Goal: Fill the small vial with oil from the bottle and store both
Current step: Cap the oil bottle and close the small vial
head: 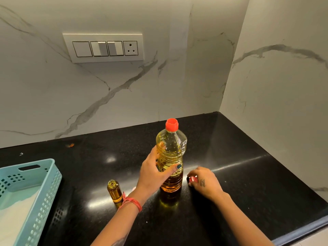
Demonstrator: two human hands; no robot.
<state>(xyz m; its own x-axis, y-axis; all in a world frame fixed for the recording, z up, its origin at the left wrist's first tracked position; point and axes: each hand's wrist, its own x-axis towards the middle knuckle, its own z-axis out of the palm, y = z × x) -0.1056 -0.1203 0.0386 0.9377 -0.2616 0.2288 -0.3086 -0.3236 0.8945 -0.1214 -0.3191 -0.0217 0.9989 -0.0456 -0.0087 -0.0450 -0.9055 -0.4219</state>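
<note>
A clear plastic oil bottle (pixel 171 157) with a red cap on top stands upright on the black counter (pixel 239 174). My left hand (pixel 154 173) wraps around its middle. Left of my left wrist stands the small glass vial (pixel 114 191), uncapped and holding amber oil. My right hand (pixel 202 180) rests on the counter just right of the bottle's base, its fingers closed on a small red cap (pixel 193 179).
A light blue perforated basket (pixel 44 183) with a white lining sits at the left edge. Marble walls close the corner behind and to the right. A switch panel (pixel 103 47) is on the back wall. The counter's front edge runs at lower right.
</note>
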